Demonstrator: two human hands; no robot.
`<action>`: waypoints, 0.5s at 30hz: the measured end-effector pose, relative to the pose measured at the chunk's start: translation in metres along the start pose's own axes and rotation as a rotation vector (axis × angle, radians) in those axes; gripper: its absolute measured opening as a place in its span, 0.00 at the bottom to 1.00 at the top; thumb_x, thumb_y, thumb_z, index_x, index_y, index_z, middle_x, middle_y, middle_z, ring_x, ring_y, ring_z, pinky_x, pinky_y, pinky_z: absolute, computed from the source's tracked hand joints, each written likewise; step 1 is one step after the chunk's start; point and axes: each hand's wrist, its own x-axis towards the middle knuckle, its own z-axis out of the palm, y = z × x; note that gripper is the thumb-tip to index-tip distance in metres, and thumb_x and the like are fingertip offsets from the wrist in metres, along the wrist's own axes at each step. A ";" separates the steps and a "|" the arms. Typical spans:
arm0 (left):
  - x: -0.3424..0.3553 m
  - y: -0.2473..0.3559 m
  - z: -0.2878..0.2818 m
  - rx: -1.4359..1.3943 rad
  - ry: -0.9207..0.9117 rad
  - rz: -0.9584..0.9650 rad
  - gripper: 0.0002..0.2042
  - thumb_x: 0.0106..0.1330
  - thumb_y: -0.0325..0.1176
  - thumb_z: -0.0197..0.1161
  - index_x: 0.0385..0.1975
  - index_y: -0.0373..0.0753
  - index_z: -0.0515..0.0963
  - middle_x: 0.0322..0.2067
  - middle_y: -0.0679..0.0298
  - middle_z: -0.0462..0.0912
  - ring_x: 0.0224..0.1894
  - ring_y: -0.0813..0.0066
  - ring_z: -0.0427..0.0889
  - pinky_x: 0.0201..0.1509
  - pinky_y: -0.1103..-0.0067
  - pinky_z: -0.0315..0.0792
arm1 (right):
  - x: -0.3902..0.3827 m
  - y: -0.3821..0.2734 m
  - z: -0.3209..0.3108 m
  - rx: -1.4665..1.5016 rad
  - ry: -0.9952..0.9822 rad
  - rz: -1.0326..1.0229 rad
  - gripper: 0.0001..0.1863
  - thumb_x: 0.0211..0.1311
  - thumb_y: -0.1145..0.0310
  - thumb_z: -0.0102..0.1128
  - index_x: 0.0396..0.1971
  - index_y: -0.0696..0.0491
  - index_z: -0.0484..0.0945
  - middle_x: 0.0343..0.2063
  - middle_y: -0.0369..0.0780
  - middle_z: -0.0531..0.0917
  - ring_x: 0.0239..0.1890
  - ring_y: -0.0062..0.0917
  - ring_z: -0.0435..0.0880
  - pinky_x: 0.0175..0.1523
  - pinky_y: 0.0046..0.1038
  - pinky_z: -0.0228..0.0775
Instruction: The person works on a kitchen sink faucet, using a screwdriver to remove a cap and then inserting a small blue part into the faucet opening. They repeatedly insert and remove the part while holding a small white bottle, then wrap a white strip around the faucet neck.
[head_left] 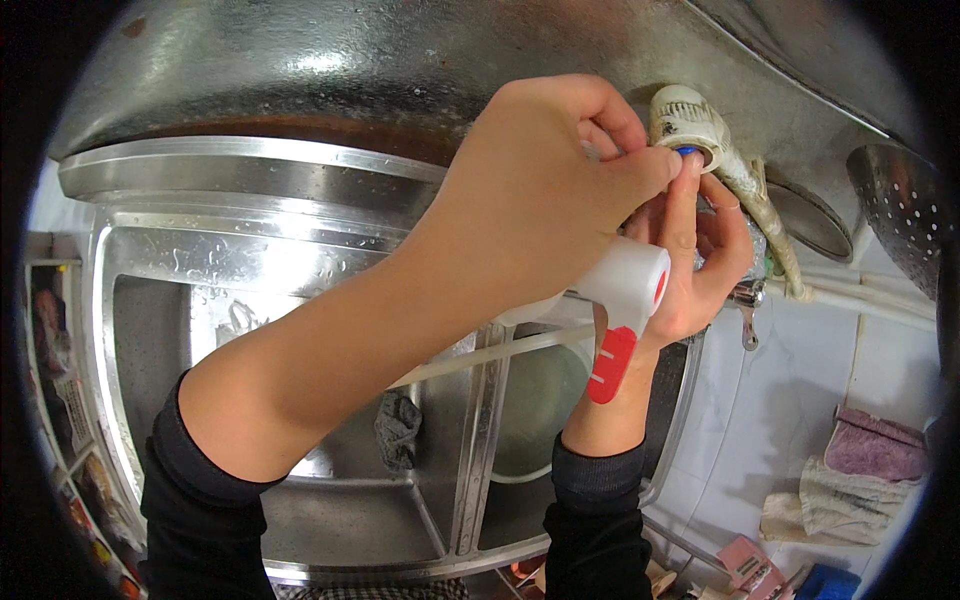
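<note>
Grip, left hand (545, 190): thumb tip touched the small blue piece (687, 151); closure could not be told. Grip, right hand (694, 285): one fingertip met the same piece; closure likewise. Piece: at the mouth of the off-white ribbed elbow fitting (690, 120), mostly hidden by fingertips; facing and long axis unclear. White plastic tap (625, 272), red lever (614, 365) downward, partly blocked the right hand. Stainless-steel sink (250, 165): lay below.

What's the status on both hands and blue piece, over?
Left hand and right hand both at blue piece, grip unclear. Blue piece at opening of white fitting. White-and-red plastic part partly hides right hand.
</note>
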 end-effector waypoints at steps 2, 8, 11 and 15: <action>-0.001 0.001 0.001 0.008 0.013 -0.015 0.11 0.61 0.34 0.68 0.30 0.30 0.79 0.21 0.60 0.82 0.23 0.77 0.81 0.26 0.79 0.72 | 0.001 0.001 0.000 0.004 -0.004 -0.009 0.24 0.50 0.83 0.72 0.49 0.53 0.86 0.43 0.43 0.81 0.34 0.26 0.76 0.32 0.22 0.72; -0.006 0.005 0.014 0.074 0.109 0.023 0.10 0.63 0.33 0.65 0.32 0.31 0.75 0.19 0.58 0.80 0.23 0.74 0.83 0.26 0.77 0.72 | 0.003 -0.003 -0.007 0.075 -0.001 0.042 0.20 0.51 0.83 0.69 0.47 0.56 0.87 0.40 0.43 0.83 0.35 0.27 0.78 0.37 0.24 0.74; -0.008 0.005 0.020 0.052 0.132 0.057 0.10 0.64 0.32 0.63 0.33 0.31 0.73 0.19 0.55 0.80 0.24 0.66 0.84 0.28 0.72 0.73 | 0.004 -0.009 -0.014 0.166 -0.003 0.206 0.16 0.54 0.82 0.68 0.44 0.58 0.86 0.38 0.43 0.83 0.35 0.27 0.80 0.40 0.25 0.75; -0.005 0.001 0.026 0.169 0.178 0.109 0.10 0.65 0.32 0.61 0.32 0.31 0.71 0.20 0.48 0.79 0.26 0.52 0.84 0.31 0.67 0.75 | 0.016 -0.011 -0.007 0.455 0.115 0.589 0.09 0.62 0.77 0.67 0.42 0.61 0.83 0.37 0.40 0.84 0.38 0.20 0.81 0.44 0.21 0.75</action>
